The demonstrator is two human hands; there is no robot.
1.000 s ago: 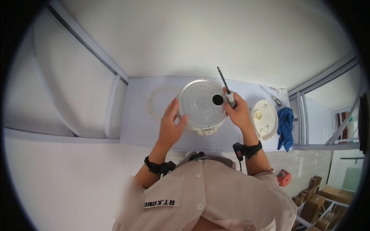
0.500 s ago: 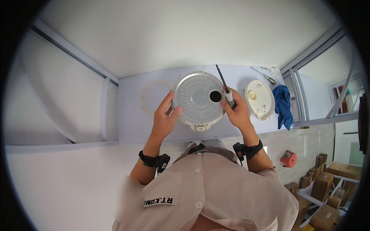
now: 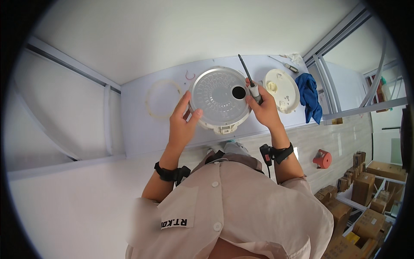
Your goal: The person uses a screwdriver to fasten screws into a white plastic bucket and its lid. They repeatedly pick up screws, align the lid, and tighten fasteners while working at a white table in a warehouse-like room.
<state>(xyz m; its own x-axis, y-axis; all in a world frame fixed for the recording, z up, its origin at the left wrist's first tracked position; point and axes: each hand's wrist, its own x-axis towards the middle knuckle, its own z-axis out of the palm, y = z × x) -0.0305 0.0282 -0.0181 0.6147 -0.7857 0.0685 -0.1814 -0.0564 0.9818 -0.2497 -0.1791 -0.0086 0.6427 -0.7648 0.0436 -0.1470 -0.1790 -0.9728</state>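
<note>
A round appliance lid (image 3: 215, 101), with a dimpled silver metal plate, a black round spot and a white plastic rim, is held level over the table. My left hand (image 3: 183, 123) grips its left edge, thumb on top and fingers along the side. At the right edge, my right hand (image 3: 265, 108) steadies the lid while also keeping a screwdriver (image 3: 254, 89) in its grasp. The screwdriver's dark shaft points up and away, and its grey handle is partly covered by the fingers. A latch-like tab (image 3: 226, 129) shows on the lid's near rim.
Right of the lid lie a white oval cover (image 3: 288, 93) with small parts on it, another screwdriver (image 3: 290, 67) and a blue cloth (image 3: 308, 97). To the left are a pale ring (image 3: 148, 103) and a thin red piece (image 3: 188, 76). A red stool (image 3: 322, 159) and cardboard boxes (image 3: 363, 188) stand on the floor.
The whole view has shifted, so the table sits higher in it. The lid has moved slightly right relative to the ring, and the red piece now shows beside it. Both grips are unchanged.
</note>
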